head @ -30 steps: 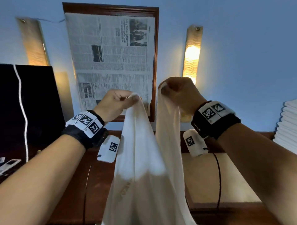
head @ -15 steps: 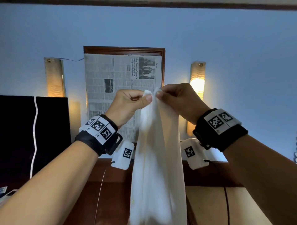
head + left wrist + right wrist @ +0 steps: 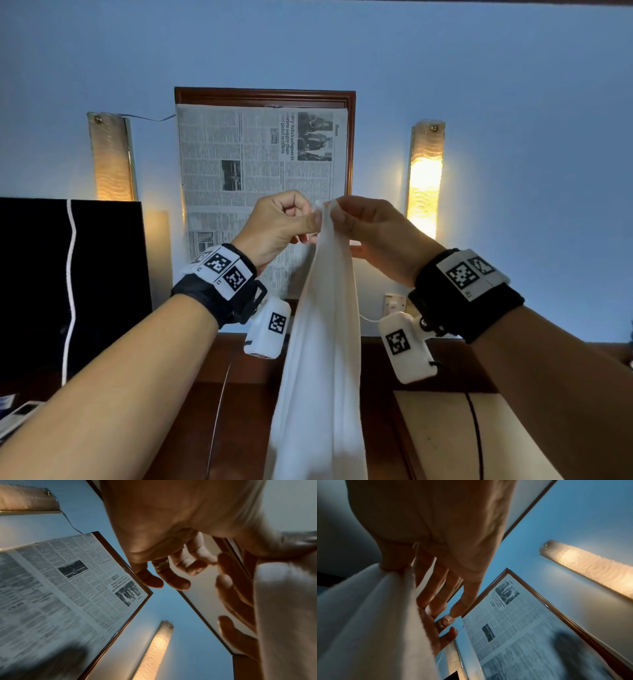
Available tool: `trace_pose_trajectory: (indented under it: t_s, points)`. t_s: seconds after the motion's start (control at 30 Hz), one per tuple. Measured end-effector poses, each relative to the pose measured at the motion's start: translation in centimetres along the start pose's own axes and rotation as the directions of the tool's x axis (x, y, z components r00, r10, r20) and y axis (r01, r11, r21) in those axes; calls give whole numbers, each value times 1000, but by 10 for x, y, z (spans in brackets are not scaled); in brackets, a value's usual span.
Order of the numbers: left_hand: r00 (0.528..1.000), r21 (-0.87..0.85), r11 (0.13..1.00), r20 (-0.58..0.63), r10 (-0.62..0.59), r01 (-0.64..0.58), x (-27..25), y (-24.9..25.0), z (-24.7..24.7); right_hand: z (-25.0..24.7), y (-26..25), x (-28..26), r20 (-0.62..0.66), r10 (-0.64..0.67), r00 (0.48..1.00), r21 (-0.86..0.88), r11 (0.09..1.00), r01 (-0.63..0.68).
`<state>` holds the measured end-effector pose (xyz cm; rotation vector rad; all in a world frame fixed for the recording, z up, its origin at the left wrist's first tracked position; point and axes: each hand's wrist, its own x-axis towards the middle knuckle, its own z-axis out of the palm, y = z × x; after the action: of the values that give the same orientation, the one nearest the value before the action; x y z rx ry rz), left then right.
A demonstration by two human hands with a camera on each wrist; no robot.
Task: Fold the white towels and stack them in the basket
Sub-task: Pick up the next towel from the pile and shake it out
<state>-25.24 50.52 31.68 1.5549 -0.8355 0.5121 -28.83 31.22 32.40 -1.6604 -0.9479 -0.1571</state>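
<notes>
A white towel (image 3: pixel 325 342) hangs straight down in front of me, folded lengthwise, its lower end out of frame. My left hand (image 3: pixel 308 222) and right hand (image 3: pixel 342 221) meet at its top and pinch the upper corners together, raised before the wall. In the left wrist view my left hand (image 3: pixel 197 561) curls its fingers beside the towel (image 3: pixel 283 615). In the right wrist view my right hand (image 3: pixel 416 574) presses its thumb on the towel (image 3: pixel 368 615). No basket is in view.
A framed newspaper (image 3: pixel 260 164) hangs on the blue wall between two wall lamps (image 3: pixel 424 178). A black screen (image 3: pixel 68 291) stands at the left. Below lie a dark wooden desk (image 3: pixel 239 411) and a lighter board (image 3: pixel 445 438) with a cable across it.
My hands have come together, bringing the towel's two top corners into one pinch. The towel now hangs as one narrow strip. My view has tilted up.
</notes>
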Motion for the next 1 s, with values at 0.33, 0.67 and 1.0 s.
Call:
trace_pose_trajectory:
  t_s: [0.33, 0.67, 1.0]
  points:
    - [912, -192, 892, 92, -399, 409, -62, -41, 17, 9, 57, -16, -158, 83, 984, -203, 972, -115]
    - [960, 235, 935, 23, -280, 267, -64, -70, 40, 0, 87, -23, -233, -32, 972, -417, 906, -70]
    - [974, 300, 927, -83, -212, 227, -65, -109, 36, 7, 254, -137, -229, 352, 908, -285, 867, -408]
